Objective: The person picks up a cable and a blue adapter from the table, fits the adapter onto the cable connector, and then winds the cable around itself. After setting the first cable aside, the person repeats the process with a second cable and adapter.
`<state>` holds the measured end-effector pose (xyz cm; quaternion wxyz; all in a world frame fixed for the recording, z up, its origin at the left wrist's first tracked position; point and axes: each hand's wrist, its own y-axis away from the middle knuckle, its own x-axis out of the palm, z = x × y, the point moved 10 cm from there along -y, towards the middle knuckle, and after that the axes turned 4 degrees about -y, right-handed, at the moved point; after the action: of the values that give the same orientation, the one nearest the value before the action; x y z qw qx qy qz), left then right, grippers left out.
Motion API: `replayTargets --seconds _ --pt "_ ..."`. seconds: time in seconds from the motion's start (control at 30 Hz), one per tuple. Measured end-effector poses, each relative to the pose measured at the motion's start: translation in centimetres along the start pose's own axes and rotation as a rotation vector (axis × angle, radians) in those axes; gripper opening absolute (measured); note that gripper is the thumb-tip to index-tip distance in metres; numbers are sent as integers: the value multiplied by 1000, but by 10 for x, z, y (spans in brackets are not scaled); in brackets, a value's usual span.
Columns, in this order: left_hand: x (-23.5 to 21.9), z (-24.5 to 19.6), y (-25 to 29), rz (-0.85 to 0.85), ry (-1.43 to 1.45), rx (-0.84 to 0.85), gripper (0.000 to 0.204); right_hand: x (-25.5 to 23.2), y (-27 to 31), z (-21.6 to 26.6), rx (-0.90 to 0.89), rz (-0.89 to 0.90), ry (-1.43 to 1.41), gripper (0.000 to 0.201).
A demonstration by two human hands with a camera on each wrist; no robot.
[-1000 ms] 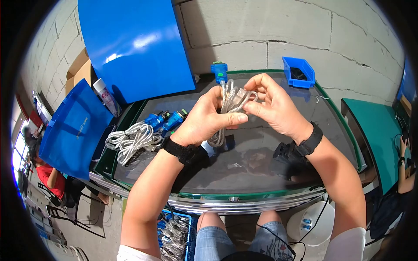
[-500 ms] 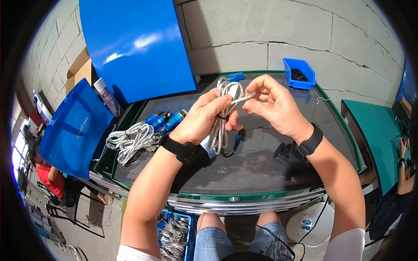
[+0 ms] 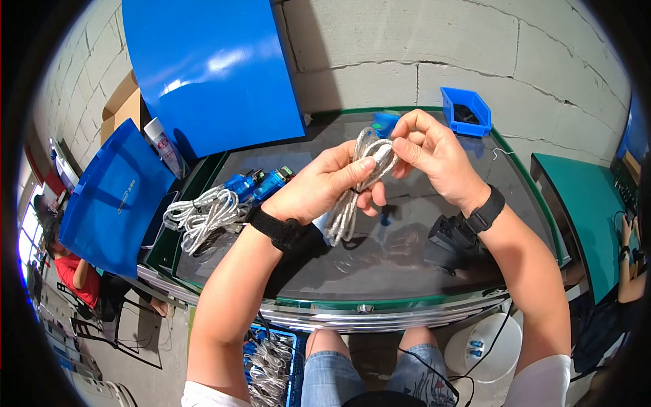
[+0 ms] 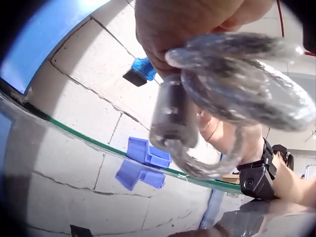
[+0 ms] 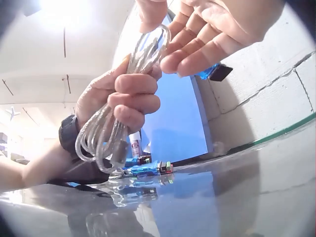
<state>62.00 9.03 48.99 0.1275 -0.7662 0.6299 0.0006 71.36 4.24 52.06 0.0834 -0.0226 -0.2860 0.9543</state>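
My left hand [image 3: 321, 184] grips a coiled silver cable [image 3: 344, 216] around its middle, above the dark table. In the right wrist view the left hand's fingers [image 5: 133, 101] curl round the loops, and a grey cylinder [image 5: 119, 152] on the cable hangs below them. My right hand [image 3: 434, 157] is at the coil's upper end, its thumb and index finger pinching a loop, with the other fingers loosely bent. Behind the hands is a blue connector [image 3: 386, 123], blurred in the head view. Two more blue connectors [image 3: 273, 183] with bundled cables [image 3: 207, 216] lie on the left.
A small blue bin [image 3: 466, 112] stands at the back right. Blue panels [image 3: 217, 74], a spray can [image 3: 165, 147] and a cardboard box [image 3: 123, 107] are at the left. Below the table edge are a crate of cables [image 3: 270, 370] and a white bucket [image 3: 494, 349]. A person in red [image 3: 80, 277] sits far left.
The coil has tilted, its upper end moving right towards my right hand. The blue connector has dropped from upright above the coil to behind the hands.
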Motion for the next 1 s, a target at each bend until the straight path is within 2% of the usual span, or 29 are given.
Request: replayTargets --seconds 0.27,0.4,0.47,0.53,0.6,0.63,0.67,0.73,0.77,0.87,0.9,0.93,0.97,1.0 --pt "4 2 0 63 -45 2 34 4 3 -17 154 153 -86 20" --pt "-5 5 -4 -35 -6 10 35 1 1 -16 135 91 -151 25" --pt "-24 -2 -1 -215 21 79 37 -10 -1 -15 145 -26 -59 28" --pt "-32 -2 -1 -258 31 97 38 -2 1 -16 160 8 -7 32" --pt "-47 -5 4 -408 -8 124 37 19 9 -20 182 159 238 39" --pt "-49 -8 4 -412 12 141 37 30 9 -20 167 241 304 47" --pt "-47 -10 5 -413 11 139 37 35 14 -25 270 292 381 39" --pt "-47 -16 7 -439 23 196 42 37 14 -18 233 273 417 39" --pt "-45 -16 5 -410 48 201 52 35 13 -20 234 272 416 39" --pt "-33 -19 3 -328 -54 188 63 32 11 -17 137 270 401 38" --pt "-36 -13 4 -348 -73 113 79 30 11 -16 127 252 400 36" --pt "-36 -14 5 -348 -71 110 79 29 11 -16 117 235 399 34" --pt "-37 -9 5 -342 -109 34 84 30 11 -15 122 236 396 34" --pt "-38 -2 5 -337 -145 -44 89 29 9 -4 41 209 474 30"
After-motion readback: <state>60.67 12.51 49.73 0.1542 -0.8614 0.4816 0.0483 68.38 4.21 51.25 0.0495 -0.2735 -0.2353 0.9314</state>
